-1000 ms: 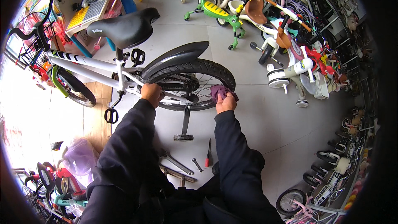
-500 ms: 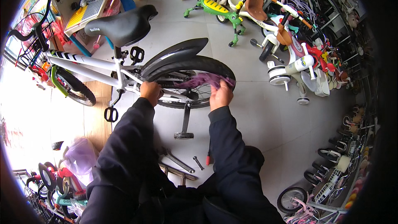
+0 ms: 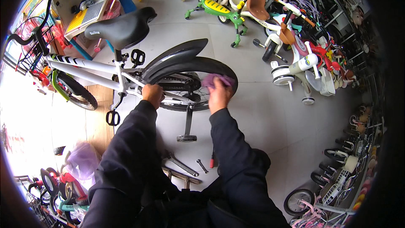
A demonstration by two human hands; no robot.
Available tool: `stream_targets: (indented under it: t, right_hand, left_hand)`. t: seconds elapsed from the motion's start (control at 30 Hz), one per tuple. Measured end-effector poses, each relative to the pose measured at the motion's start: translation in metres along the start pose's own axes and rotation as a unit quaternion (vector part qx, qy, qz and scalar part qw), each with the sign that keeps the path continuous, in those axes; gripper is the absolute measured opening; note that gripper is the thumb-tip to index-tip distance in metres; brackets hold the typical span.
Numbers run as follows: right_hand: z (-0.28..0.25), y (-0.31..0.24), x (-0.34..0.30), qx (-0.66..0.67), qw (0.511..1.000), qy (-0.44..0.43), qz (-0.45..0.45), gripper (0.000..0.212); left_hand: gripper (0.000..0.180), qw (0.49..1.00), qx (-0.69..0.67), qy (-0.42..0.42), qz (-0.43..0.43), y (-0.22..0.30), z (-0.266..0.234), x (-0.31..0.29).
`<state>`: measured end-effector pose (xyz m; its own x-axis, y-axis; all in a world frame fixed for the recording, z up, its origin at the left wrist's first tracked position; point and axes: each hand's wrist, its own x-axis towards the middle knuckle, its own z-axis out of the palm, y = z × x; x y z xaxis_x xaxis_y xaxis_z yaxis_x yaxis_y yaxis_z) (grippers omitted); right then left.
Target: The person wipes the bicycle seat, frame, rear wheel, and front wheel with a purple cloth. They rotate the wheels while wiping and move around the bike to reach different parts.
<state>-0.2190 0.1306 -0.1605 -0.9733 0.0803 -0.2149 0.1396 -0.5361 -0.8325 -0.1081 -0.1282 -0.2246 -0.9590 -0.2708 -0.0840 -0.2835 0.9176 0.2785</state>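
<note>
A white bicycle (image 3: 86, 74) with a black saddle (image 3: 122, 29) stands across in front of me, its rear wheel (image 3: 217, 65) to the right under a black mudguard (image 3: 177, 57). My left hand (image 3: 152, 95) is closed round a white frame tube just left of the rear wheel. In my right hand (image 3: 220, 95) a purple cloth (image 3: 217, 81) is bunched against the right side of the rear wheel, near the tyre. Below the hub, the kickstand (image 3: 188, 122) reaches down to the floor.
Near my feet lie a large wrench (image 3: 183, 164), a small wrench (image 3: 202, 166) and a red-handled tool (image 3: 212, 160). Children's ride-ons, among them a green one (image 3: 221, 10), crowd the back right. More small bikes (image 3: 299, 202) line the right side.
My right hand has moved slightly left and down, and the cloth, stretched out across the spokes before, is now bunched up in it. The left hand keeps its hold on the frame.
</note>
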Motion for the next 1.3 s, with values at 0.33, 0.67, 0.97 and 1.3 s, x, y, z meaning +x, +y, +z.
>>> stream_targets:
  t: [0.33, 0.67, 0.97, 1.3]
  right_hand:
    - [-0.066, 0.014, 0.033, -0.389, 0.913, 0.054, -0.108, 0.034]
    - [-0.045, 0.016, 0.027, 0.048, 0.987, 0.153, 0.033, 0.030]
    - [0.018, 0.007, -0.018, -0.054, 0.996, -0.064, 0.011, 0.029]
    - [-0.087, 0.017, 0.046, -0.087, 0.953, 0.289, -0.030, 0.024]
  left_hand:
    - [0.014, 0.980, -0.189, 0.049, -0.024, -0.009, 0.016, 0.000]
    - [0.014, 0.998, -0.061, 0.016, 0.002, 0.005, -0.008, -0.003]
    - [0.020, 0.999, 0.034, -0.021, -0.014, 0.017, -0.025, -0.010]
    - [0.021, 0.999, 0.023, 0.020, 0.024, 0.009, -0.022, -0.013]
